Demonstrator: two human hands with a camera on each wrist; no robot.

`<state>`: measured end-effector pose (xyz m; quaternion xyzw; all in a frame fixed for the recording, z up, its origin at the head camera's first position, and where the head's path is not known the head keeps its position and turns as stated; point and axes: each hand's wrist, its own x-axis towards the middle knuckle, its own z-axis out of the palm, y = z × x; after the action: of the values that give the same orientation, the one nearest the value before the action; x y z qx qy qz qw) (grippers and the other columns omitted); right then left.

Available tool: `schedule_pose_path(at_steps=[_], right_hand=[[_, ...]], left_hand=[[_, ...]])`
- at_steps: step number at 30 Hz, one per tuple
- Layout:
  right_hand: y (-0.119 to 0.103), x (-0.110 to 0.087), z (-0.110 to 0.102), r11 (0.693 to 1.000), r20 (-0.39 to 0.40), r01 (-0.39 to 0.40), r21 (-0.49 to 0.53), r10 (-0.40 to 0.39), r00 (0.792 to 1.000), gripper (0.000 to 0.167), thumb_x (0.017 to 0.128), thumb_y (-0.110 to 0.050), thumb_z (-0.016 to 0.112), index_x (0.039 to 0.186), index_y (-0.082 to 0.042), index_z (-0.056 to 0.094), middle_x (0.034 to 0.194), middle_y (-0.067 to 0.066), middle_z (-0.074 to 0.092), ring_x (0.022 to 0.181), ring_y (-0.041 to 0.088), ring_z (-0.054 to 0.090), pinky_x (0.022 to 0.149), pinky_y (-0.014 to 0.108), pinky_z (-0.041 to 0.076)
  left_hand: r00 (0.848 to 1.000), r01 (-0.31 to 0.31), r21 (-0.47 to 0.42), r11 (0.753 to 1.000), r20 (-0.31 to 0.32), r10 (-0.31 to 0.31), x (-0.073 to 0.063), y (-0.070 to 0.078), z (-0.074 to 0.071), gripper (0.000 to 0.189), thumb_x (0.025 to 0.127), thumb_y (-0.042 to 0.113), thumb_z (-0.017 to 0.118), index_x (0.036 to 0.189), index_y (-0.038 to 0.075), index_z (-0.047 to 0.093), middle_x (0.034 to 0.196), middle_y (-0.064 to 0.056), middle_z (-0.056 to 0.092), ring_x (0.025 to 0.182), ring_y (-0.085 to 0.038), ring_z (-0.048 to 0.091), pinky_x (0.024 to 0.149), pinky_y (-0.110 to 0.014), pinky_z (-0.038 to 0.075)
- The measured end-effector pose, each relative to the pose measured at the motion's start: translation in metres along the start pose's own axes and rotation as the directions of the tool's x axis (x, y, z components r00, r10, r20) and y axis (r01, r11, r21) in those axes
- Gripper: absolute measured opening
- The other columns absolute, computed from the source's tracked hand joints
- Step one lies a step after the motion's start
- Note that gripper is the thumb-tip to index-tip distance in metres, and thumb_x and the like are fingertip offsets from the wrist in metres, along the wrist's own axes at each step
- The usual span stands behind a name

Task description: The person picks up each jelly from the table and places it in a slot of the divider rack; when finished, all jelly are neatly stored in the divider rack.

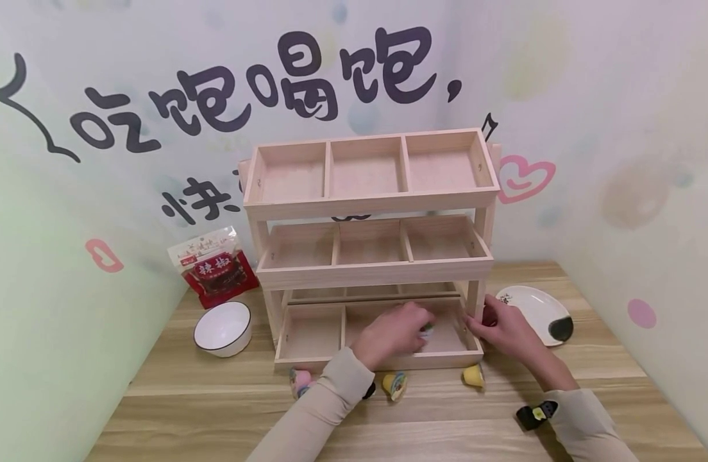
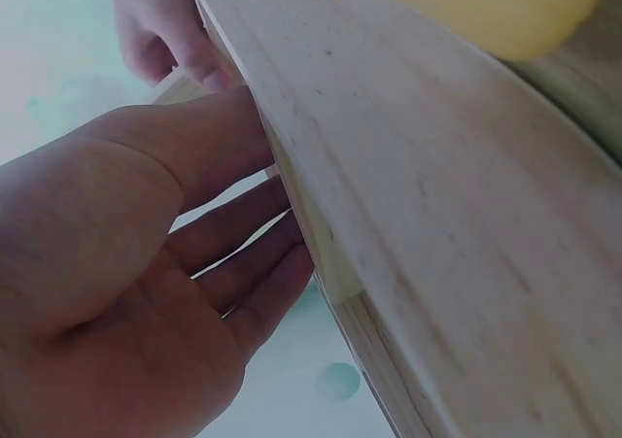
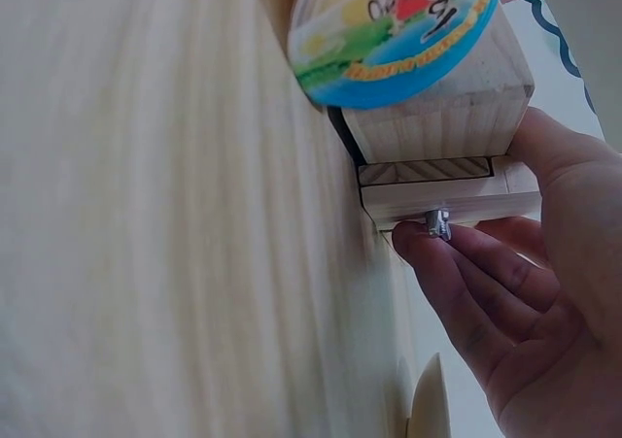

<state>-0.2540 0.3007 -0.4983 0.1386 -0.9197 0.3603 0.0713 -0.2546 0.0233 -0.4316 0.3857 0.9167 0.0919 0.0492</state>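
A pale wooden three-tier rack (image 1: pixel 365 276) stands against the wall. My left hand (image 1: pixel 393 333) reaches into its bottom tray and pinches a small cup with a green and white lid (image 1: pixel 427 331), probably a jelly cup, mostly covered by the fingers. In the left wrist view that hand's fingertips pass behind the tray's wooden edge (image 2: pixel 389 185), out of sight. My right hand (image 1: pixel 506 327) grips the rack's right end, thumb on one side and fingers on the other. In the right wrist view a fingertip lies beside a silver wing nut (image 3: pixel 439 224) on the wood.
Several jelly cups lie along the rack's front: pink (image 1: pixel 301 380), yellow with printed lid (image 1: pixel 396 385) and yellow (image 1: pixel 473 376). A white bowl (image 1: pixel 222 327) and a red dried-chili bag (image 1: pixel 215 269) stand left. A white plate (image 1: pixel 530 308) lies right.
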Motion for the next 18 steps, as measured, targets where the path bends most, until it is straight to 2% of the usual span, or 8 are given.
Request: schedule_pose_path(at_steps=[6,13,16,18], right_hand=[[-0.0002,-0.0012,-0.0001,1.0,-0.009,0.008,0.009,-0.008,1.0,0.041,0.098,-0.025,0.081,0.128,-0.002,0.065,0.088,0.005,0.075,0.077,0.01,0.066,0.062,0.025,0.055],[0.0017,-0.0012,0.0001,1.0,-0.007,0.005,0.005,-0.005,1.0,0.041,0.098,-0.024,0.081,0.128,-0.002,0.064,0.087,0.005,0.074,0.076,0.01,0.066,0.063,0.025,0.055],[0.0018,-0.0008,0.0002,1.0,0.0,0.004,0.001,-0.004,1.0,0.042,0.099,-0.025,0.08,0.129,-0.001,0.064,0.087,0.005,0.074,0.076,0.01,0.066,0.063,0.025,0.055],[0.0013,-0.0008,0.0003,1.0,0.002,-0.001,0.004,0.001,1.0,0.043,0.099,-0.026,0.08,0.131,-0.002,0.064,0.088,0.005,0.075,0.077,0.011,0.067,0.063,0.026,0.055]], left_hand=[[1.0,-0.03,0.033,0.999,-0.007,0.03,-0.0015,-0.0007,-0.0003,0.008,0.094,0.014,0.081,0.099,0.015,0.074,0.079,0.007,0.056,0.072,-0.008,0.052,0.059,-0.021,0.039],[1.0,-0.018,0.008,1.0,-0.009,0.018,-0.001,0.0002,-0.0008,0.013,0.094,0.013,0.082,0.105,0.015,0.076,0.081,0.007,0.056,0.072,-0.008,0.052,0.059,-0.02,0.039],[1.0,0.001,0.03,1.0,-0.019,0.0,-0.0027,0.0018,-0.0016,0.018,0.094,0.015,0.082,0.111,0.016,0.076,0.084,0.007,0.06,0.074,-0.008,0.054,0.059,-0.021,0.041],[0.999,-0.004,0.068,0.998,-0.034,0.007,-0.0064,0.006,-0.0046,0.024,0.095,0.018,0.082,0.119,0.016,0.077,0.094,0.006,0.067,0.079,-0.007,0.059,0.063,-0.02,0.047]])
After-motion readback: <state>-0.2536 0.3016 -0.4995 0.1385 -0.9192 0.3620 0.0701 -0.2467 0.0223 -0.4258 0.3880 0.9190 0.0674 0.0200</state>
